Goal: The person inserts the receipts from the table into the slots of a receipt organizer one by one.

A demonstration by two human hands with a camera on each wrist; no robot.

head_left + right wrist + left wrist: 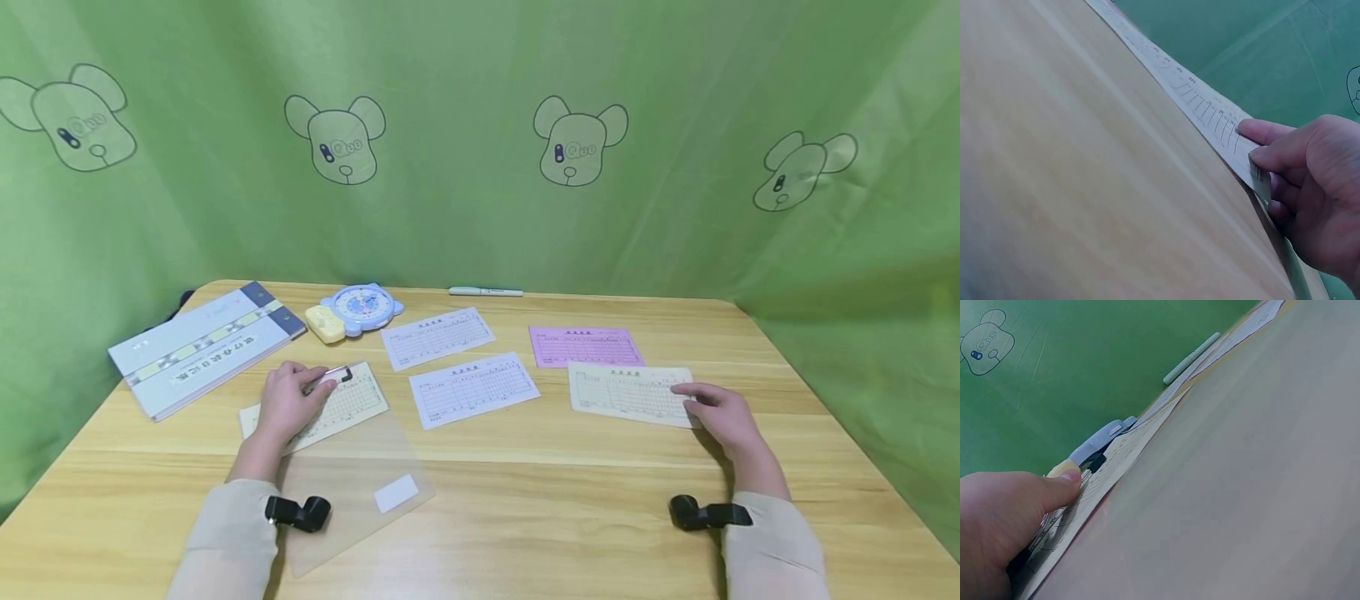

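A translucent clipboard point(341, 492) lies on the left part of the table, its metal clip point(342, 375) at the far end. My left hand point(283, 404) grips that clip, and in the left wrist view the thumb point(1063, 487) lies along it. Under the clip sits a cream printed form slip point(352, 404). At the right, my right hand point(723, 417) pinches the right end of another cream form slip point(622, 393). The thumb and index finger show on its face in the right wrist view, while other fingers curl behind its end.
Two white form slips point(474, 390) lie mid-table, and a pink one point(585, 344) is partly overlapped by the right-hand slip. At the back are a pen point(486, 292), a blue clock-like toy point(363, 308) and a yellow block point(325, 325). A grey-blue ledger book point(202, 350) lies at far left.
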